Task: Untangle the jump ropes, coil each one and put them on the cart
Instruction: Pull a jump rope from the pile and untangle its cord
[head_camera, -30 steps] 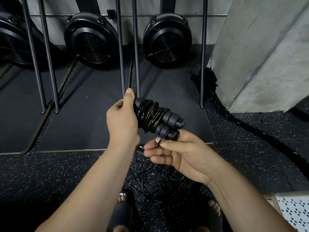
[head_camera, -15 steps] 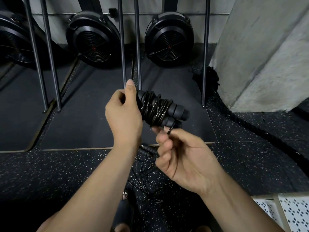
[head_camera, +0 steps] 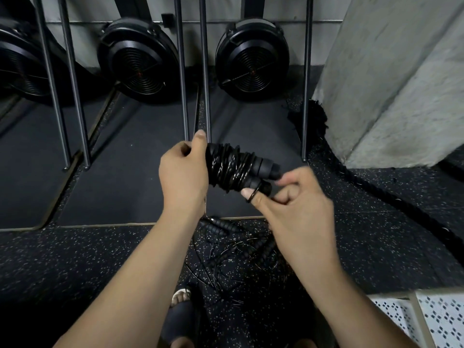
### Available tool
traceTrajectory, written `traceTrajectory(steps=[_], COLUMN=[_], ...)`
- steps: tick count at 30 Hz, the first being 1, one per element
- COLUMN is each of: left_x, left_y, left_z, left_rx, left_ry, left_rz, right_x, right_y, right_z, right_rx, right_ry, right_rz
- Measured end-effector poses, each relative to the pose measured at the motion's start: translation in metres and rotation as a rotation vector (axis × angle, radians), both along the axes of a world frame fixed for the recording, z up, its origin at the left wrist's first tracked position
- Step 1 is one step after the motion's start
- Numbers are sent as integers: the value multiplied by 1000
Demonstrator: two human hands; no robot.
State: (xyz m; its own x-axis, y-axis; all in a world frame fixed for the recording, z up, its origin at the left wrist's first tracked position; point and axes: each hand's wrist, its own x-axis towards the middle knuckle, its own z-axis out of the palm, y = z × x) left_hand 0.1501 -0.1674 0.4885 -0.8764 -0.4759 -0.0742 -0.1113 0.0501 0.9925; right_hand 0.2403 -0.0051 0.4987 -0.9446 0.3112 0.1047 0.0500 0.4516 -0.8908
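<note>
Glossy cord [head_camera: 229,169] on matt foam-like handles [head_camera: 266,167]; speckled rubbery floor [head_camera: 75,259].

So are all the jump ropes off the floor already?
No, tangled jump ropes lie on the floor beneath the coiled rope that the left hand grips.

Fan wheels [head_camera: 252,59] by wall [head_camera: 108,8], steel rails [head_camera: 205,71], concrete pillar [head_camera: 401,84] w/ thick rope [head_camera: 376,194] beside.
</note>
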Motion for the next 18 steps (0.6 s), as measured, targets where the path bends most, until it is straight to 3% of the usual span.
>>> traceTrajectory(steps=[3,6,11,18], left_x=[-6,-7,-6,-4], left_y=[-5,-7,-9,-6], left_z=[-5,-6,-4,-7], left_rx=[90,20,-111,-324], left_ry=[-68,-90,-117,-152], left_rz=[-37,-94,-208,-317], right_x=[-4,-9,-19,-20], right_y=[9,14,36,52], right_z=[4,5,13,17], right_rx=[98,260,413,392], right_ry=[180,267,184,20], right_rz=[54,241,398,636])
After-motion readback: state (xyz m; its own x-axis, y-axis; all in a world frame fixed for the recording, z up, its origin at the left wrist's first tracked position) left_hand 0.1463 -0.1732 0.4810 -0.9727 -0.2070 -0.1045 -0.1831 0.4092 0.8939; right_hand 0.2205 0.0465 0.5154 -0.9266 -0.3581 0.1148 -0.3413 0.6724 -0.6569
